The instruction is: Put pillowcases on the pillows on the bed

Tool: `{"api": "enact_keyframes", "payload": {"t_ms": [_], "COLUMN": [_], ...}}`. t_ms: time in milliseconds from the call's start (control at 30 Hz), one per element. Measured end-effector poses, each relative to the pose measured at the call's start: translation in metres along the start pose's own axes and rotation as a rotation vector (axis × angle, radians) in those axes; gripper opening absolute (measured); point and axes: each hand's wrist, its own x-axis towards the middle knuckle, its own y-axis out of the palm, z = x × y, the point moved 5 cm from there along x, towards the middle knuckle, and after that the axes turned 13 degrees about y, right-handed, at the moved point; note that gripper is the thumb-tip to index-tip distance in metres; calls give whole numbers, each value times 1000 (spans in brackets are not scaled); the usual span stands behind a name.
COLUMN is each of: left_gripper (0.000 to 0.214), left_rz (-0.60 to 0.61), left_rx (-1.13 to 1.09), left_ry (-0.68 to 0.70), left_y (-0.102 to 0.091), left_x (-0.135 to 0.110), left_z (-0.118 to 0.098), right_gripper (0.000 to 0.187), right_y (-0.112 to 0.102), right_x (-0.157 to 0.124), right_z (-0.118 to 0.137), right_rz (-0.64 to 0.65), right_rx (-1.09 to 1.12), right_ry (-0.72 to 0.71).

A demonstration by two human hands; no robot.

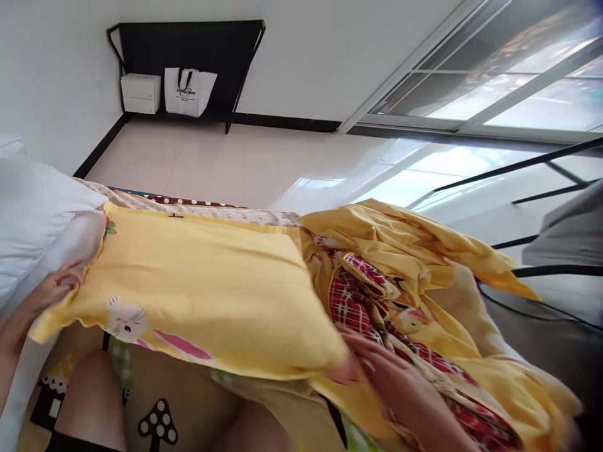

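A yellow pillow (207,282) in a cartoon-print case lies across the middle of the view, above my knees. My left hand (51,289) grips the open left end of the pillowcase, where a white pillow insert (38,213) sticks out. My right hand (377,367) is blurred and presses against the pillow's right corner, fingers partly spread. A crumpled yellow and red-checked quilt (424,295) lies just right of that hand.
A bed sheet with mushroom print (160,420) lies under my knees. Pale floor tiles (226,163) stretch to a black shelf (188,44) holding a white box (140,93) and a white bag (189,91). Glass doors (494,81) stand at the right. A dark frame (546,270) rises by the bed's right side.
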Motion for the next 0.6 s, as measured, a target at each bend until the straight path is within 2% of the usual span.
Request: {"api": "enact_keyframes", "payload": {"t_ms": [67, 100, 133, 167, 233, 267, 333, 400, 433, 467, 500, 533, 600], "left_gripper": [47, 46, 45, 44, 43, 42, 45, 49, 51, 51, 52, 54, 59], "left_rz": [62, 72, 52, 0, -140, -206, -224, -161, -104, -74, -81, -118, -232], "left_rx": [-208, -279, -311, -296, -199, -146, -79, -51, 36, 121, 208, 283, 350], "left_ry": [-129, -186, -214, -198, -74, 10, 126, 204, 231, 223, 182, 111, -53], "left_y": [15, 20, 24, 27, 42, 55, 96, 141, 161, 175, 182, 183, 173], "left_x": [-25, -32, -33, -27, 2, 21, 60, 85, 89, 87, 79, 66, 32], "left_z": [11, 13, 10, 1, -38, -65, -119, -154, -159, -152, -136, -112, -54], "right_gripper": [52, 57, 61, 62, 60, 58, 52, 50, 49, 50, 51, 53, 57], "right_y": [18, 26, 34, 46, 87, 118, 186, 242, 258, 264, 261, 250, 218], "right_x": [-8, -13, -18, -26, -52, -69, -101, -120, -121, -115, -105, -91, -61], "right_z": [-26, -31, -27, -13, 36, 64, 114, 138, 138, 129, 114, 95, 50], "right_rz": [133, 135, 82, 0, -136, -134, -47, 53, 67, 43, -15, -104, -272], "right_rx": [30, 31, 16, -12, -86, -106, -170, -335, -415, -478, -522, -541, -542], "right_ry": [157, 195, 172, 80, -219, -380, -627, -793, -838, -853, -837, -791, -660]}}
